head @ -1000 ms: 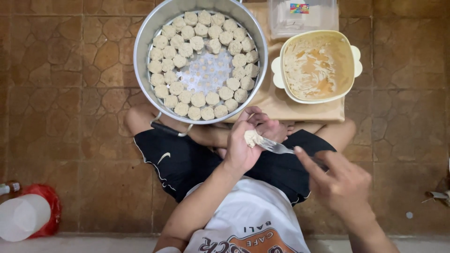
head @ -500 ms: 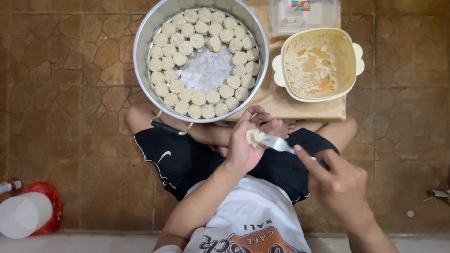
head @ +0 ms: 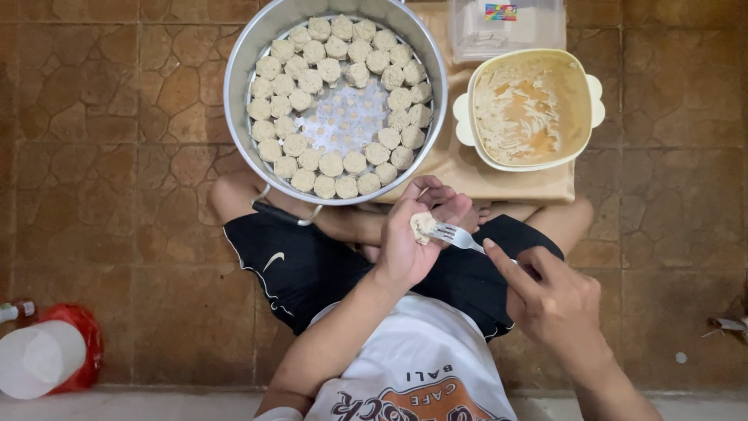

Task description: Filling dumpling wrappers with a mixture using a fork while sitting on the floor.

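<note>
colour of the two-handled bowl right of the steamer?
Pale yellow bowl, head view.

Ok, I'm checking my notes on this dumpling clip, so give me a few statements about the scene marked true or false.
1. The left hand cups a dumpling. True.
2. The right hand holds a knife. False: it holds a fork, tines at the dumpling.
3. The steamer pan is completely full. False: dumplings ring the tray, and the perforated middle is bare.
4. The yellow bowl is right of the steamer pan. True.
5. The bowl holds whole dumplings. False: only smeared remains of filling show.
</note>
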